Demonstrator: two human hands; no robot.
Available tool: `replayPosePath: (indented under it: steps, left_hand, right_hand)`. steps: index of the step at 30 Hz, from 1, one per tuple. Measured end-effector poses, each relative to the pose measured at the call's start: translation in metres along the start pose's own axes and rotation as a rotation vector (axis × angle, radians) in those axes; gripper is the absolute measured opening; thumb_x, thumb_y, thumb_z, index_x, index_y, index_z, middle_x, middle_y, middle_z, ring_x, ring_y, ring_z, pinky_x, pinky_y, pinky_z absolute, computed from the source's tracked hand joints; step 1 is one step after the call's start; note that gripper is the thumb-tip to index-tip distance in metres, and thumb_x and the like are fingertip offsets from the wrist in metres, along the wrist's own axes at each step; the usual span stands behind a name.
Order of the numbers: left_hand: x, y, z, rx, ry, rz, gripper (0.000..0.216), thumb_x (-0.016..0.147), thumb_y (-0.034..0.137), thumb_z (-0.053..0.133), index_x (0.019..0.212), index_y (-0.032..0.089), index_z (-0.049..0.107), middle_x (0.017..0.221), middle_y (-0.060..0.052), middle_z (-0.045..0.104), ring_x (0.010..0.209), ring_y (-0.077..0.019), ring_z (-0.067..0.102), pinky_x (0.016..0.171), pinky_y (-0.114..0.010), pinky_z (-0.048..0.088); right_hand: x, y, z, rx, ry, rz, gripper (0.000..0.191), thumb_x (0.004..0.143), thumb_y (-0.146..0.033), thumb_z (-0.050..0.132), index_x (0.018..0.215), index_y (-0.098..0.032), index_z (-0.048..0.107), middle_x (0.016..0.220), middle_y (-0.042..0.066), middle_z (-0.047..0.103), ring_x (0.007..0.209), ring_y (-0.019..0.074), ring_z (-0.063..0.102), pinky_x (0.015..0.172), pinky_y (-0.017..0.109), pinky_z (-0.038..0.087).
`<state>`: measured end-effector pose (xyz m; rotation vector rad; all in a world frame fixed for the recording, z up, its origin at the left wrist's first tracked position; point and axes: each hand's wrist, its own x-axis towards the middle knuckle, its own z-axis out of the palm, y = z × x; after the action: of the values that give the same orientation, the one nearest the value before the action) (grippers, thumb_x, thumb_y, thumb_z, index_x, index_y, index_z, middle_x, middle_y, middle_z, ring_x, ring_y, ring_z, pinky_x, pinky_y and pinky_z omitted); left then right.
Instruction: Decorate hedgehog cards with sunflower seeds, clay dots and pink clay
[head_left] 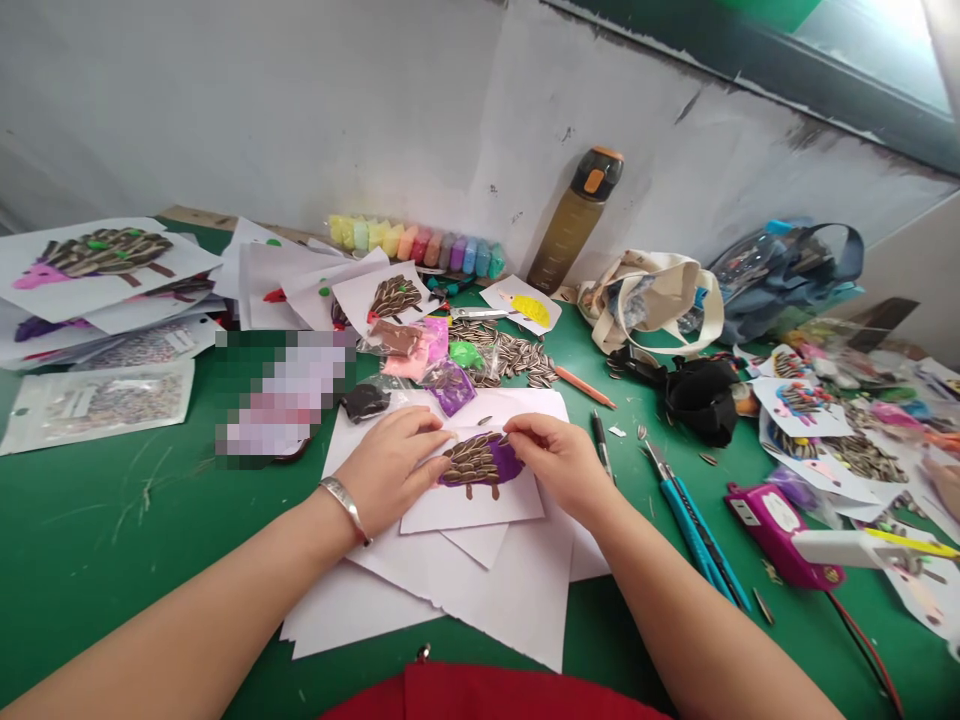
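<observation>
Fingers (pixel 528 424) of the right hand (pixel 559 460) pinched narrow at the purple patch (pixel 510 460); can't tell if holding a seed. Left hand (pixel 394 460) loosely open, likely steadying the hedgehog card (pixel 442 512), centred on paper sheets (pixel 525 590), perhaps shielding the worktop (pixel 150 500).

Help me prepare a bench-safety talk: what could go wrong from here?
The right hand works at the purple patch, so it might nudge the seeds laid on it. The card rests on loose sheets, which could slide if the left hand lets go. The teal-handled tool lies close by the right forearm, which might brush it.
</observation>
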<state>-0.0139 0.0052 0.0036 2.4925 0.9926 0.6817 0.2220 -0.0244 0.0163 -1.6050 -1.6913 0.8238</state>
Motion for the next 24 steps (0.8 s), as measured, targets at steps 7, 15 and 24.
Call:
replayPosePath:
  steps: [7, 15, 24]
  left_hand:
    - [0.0, 0.0, 0.001, 0.008, -0.007, 0.002, 0.028, 0.092, 0.028, 0.046, 0.107, 0.016, 0.067, 0.107, -0.011, 0.062, 0.103, -0.0253, 0.055, 0.093, -0.043, 0.046]
    - [-0.001, 0.0, 0.001, 0.007, -0.011, -0.008, 0.028, 0.092, 0.027, 0.047, 0.107, 0.015, 0.067, 0.107, -0.011, 0.061, 0.104, -0.0253, 0.055, 0.094, -0.043, 0.045]
    - [0.0, 0.0, 0.001, 0.016, 0.001, 0.017, 0.027, 0.092, 0.025, 0.047, 0.107, 0.014, 0.067, 0.107, -0.012, 0.061, 0.103, -0.0261, 0.055, 0.093, -0.043, 0.045]
  right_hand:
    - [-0.001, 0.002, -0.001, -0.188, -0.036, -0.102, 0.02, 0.083, -0.017, 0.053, 0.087, -0.026, 0.07, 0.086, -0.001, 0.072, 0.08, 0.0175, 0.064, 0.074, 0.029, 0.047]
    - [0.002, 0.008, 0.001, -0.245, -0.029, -0.221, 0.017, 0.086, -0.012, 0.054, 0.087, -0.023, 0.068, 0.084, 0.002, 0.065, 0.087, 0.0185, 0.057, 0.076, 0.03, 0.045]
    - [0.004, 0.014, 0.005, -0.275, -0.058, -0.254, 0.017, 0.086, -0.01, 0.057, 0.086, -0.022, 0.07, 0.085, 0.003, 0.065, 0.086, 0.0182, 0.058, 0.076, 0.03, 0.046]
